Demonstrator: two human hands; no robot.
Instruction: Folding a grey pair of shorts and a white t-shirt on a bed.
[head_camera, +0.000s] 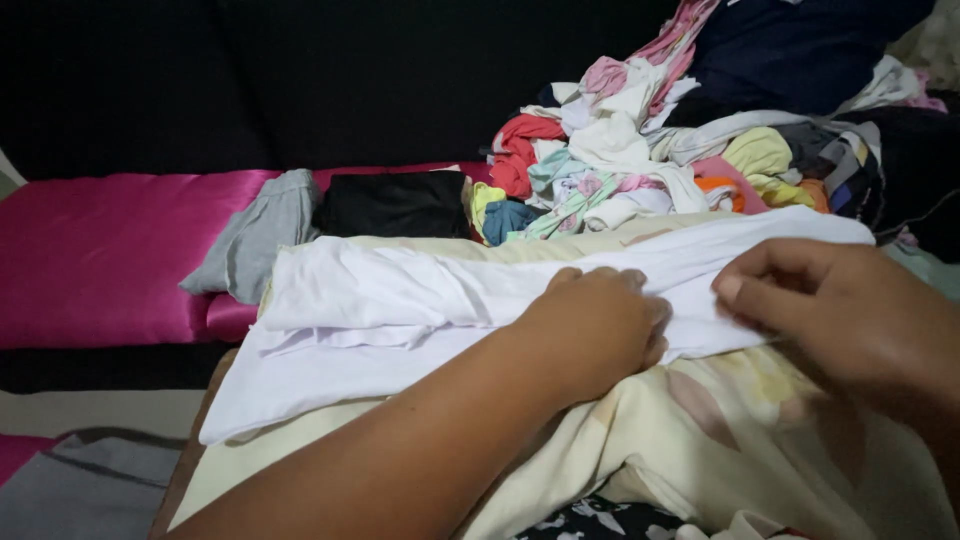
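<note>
Cream floral cloth (760, 440) carries white garment (400, 310); I see left hand (595, 325) pressing its fingers down on it, right hand (840, 310) pinching its edge. Pink cushion (100, 255) left, clothes pile (680, 140) behind, dark room.

white garment (400, 300) on cream cushion (740, 440)

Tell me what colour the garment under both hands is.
White; the garment shows best in the head view.
</note>
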